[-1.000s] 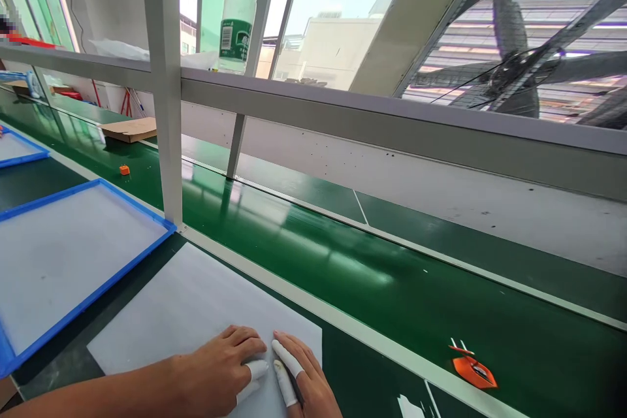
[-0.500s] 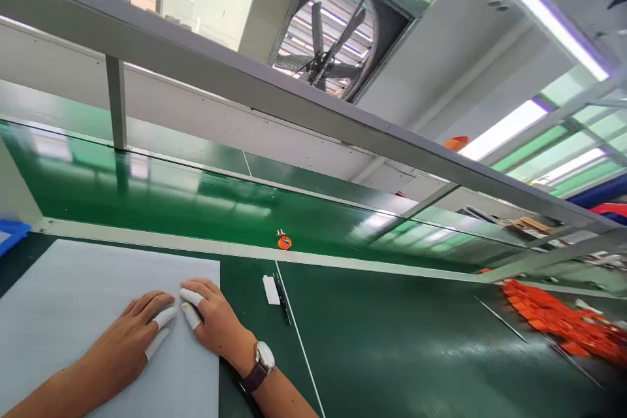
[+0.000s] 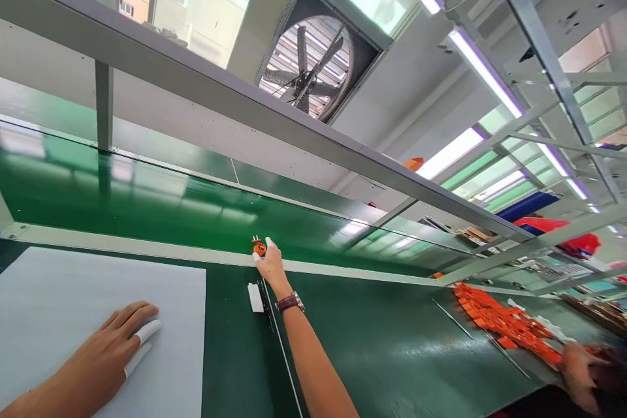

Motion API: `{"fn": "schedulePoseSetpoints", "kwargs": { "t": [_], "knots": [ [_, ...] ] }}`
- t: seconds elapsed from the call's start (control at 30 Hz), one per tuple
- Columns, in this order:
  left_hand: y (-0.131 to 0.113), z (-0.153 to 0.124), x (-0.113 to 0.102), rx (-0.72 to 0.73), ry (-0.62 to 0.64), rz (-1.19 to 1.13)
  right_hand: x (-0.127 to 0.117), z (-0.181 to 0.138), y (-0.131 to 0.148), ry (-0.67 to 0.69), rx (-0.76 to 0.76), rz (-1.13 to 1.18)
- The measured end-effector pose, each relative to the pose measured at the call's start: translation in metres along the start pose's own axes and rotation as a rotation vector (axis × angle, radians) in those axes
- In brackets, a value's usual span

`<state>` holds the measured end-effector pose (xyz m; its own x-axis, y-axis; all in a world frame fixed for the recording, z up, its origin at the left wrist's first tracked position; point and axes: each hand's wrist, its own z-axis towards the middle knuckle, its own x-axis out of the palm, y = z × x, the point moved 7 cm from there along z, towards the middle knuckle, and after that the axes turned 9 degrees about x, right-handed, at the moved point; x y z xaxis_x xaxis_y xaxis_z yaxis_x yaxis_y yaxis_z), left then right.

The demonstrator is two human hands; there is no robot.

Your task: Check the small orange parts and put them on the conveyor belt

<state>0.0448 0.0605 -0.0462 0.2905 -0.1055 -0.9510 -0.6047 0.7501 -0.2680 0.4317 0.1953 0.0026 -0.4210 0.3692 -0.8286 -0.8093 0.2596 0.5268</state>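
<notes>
A dark green table [image 3: 392, 353] carries a white foam sheet [image 3: 73, 294], a small white tag [image 3: 255, 297] and an orange heap [image 3: 504, 323]. Beyond its pale edge runs a green belt [image 3: 147, 192] bearing one orange part [image 3: 258, 248].

The conveyor belt [image 3: 147, 192] is glossy green, smooth enough to mirror the lights, while the dark green bench top [image 3: 392, 339] looks duller, with only a soft sheen. The white sheet [image 3: 59, 287] under the left hand [image 3: 105, 356] is matt and looks like thin foam or paper, and 2 of that hand's fingers wear smooth white rubbery cots. The small orange part [image 3: 259, 248] at the right hand [image 3: 269, 264] looks like shiny plastic, and the frame rail [image 3: 196, 88] above is matt grey painted metal.
</notes>
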Motion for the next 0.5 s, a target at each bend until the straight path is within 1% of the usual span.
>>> {"fn": "schedulePoseSetpoints", "kwargs": {
  "t": [0.03,0.1,0.17,0.23,0.3,0.37,0.4,0.43,0.47,0.5],
  "knots": [
    [0.000,0.000,0.001,0.001,0.005,0.006,0.002,0.007,-0.006,0.014,0.026,0.001],
    [0.000,0.000,0.003,0.012,-0.007,0.012,0.005,0.014,-0.009,0.041,0.047,0.014],
    [0.000,0.000,0.001,0.030,-0.061,-0.003,0.008,0.011,-0.001,0.057,0.028,0.043],
    [-0.001,-0.001,-0.007,0.050,-0.152,-0.064,0.008,-0.002,0.017,0.067,-0.026,0.087],
    [-0.003,-0.003,-0.019,0.056,-0.251,-0.190,0.010,-0.027,0.043,0.089,-0.106,0.146],
    [-0.003,-0.002,-0.032,-0.004,-0.310,-0.381,0.014,-0.063,0.075,0.133,-0.194,0.211],
    [-0.003,-0.001,-0.036,-0.068,-0.311,-0.502,0.016,-0.084,0.092,0.153,-0.253,0.251],
    [-0.002,0.000,-0.039,-0.164,-0.311,-0.645,0.016,-0.107,0.112,0.152,-0.358,0.304],
    [-0.001,0.002,-0.040,-0.268,-0.301,-0.815,0.015,-0.130,0.131,0.152,-0.459,0.343],
    [-0.004,0.004,-0.040,-0.340,-0.292,-1.009,0.016,-0.152,0.148,0.158,-0.548,0.369]
  ]
}}
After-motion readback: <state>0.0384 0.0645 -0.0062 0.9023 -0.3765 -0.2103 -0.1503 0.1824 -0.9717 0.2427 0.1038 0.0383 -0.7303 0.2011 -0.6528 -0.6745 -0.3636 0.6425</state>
